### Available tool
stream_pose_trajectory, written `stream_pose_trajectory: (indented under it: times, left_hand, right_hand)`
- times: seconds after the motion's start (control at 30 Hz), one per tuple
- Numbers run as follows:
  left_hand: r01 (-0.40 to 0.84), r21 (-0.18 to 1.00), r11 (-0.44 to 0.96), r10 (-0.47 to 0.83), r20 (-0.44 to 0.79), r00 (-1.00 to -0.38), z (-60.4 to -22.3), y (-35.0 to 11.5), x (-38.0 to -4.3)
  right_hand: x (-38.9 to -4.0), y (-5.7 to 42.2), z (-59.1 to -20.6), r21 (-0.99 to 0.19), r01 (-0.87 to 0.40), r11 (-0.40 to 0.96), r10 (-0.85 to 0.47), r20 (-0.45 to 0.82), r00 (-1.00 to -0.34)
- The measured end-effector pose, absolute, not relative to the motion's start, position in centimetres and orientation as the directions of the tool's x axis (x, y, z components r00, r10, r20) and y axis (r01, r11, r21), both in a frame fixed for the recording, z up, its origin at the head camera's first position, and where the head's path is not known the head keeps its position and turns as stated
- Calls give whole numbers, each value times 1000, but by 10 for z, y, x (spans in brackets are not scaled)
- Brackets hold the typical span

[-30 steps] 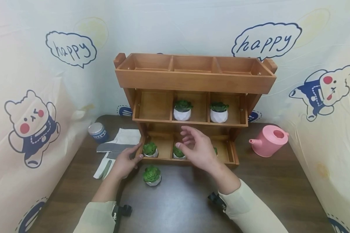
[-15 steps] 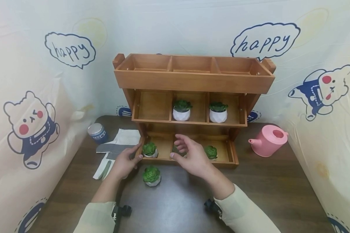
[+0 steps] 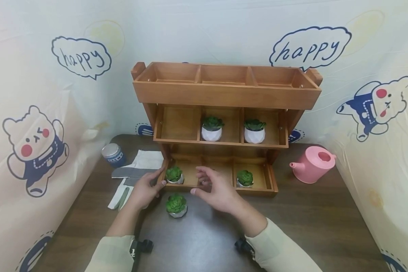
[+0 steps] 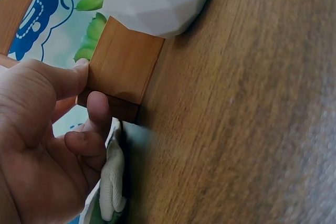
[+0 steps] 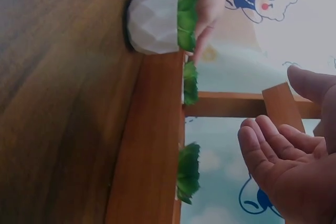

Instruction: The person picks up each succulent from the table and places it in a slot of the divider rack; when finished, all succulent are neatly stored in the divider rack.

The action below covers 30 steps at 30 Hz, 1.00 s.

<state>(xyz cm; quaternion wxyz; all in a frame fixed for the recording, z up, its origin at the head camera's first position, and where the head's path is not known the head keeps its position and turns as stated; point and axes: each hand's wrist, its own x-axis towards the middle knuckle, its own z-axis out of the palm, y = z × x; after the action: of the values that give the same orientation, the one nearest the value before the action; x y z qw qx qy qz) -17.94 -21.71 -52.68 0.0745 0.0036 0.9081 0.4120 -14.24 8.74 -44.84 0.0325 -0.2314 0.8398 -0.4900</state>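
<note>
A three-tier wooden plant shelf stands on the table. My left hand holds the lower tier's left front corner, thumb on the front and fingers bent at the side. My right hand hovers before the lower tier's middle, fingers loosely bent, holding nothing. Behind it, a potted succulent is mostly hidden; its green leaves show in the right wrist view. Potted succulents stand in the lower left and lower right compartments. Another potted succulent sits on the table before the shelf.
Two potted succulents occupy the middle tier's centre and right compartments. A pink watering can stands right of the shelf. To the left are a blue jar and grey-white gloves. A printed cloth surrounds the table.
My right hand has moved left and slightly down along the lower tier, uncovering the lower right succulent and hiding the middle one. My left hand stays at the shelf corner.
</note>
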Motion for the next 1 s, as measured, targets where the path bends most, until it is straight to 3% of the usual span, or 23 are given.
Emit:
stream_pose_trajectory:
  times: [0.23, 1.0]
  left_hand:
    - [-58, 749, 660, 67, -136, -988, -525, -217, -178]
    - [-62, 739, 671, 58, -136, -989, -525, -215, -179]
  right_hand:
    - [-139, 81, -455, -798, -340, 497, -432, 112, -895]
    - [-136, 59, -484, -799, -331, 502, -542, 8, -841]
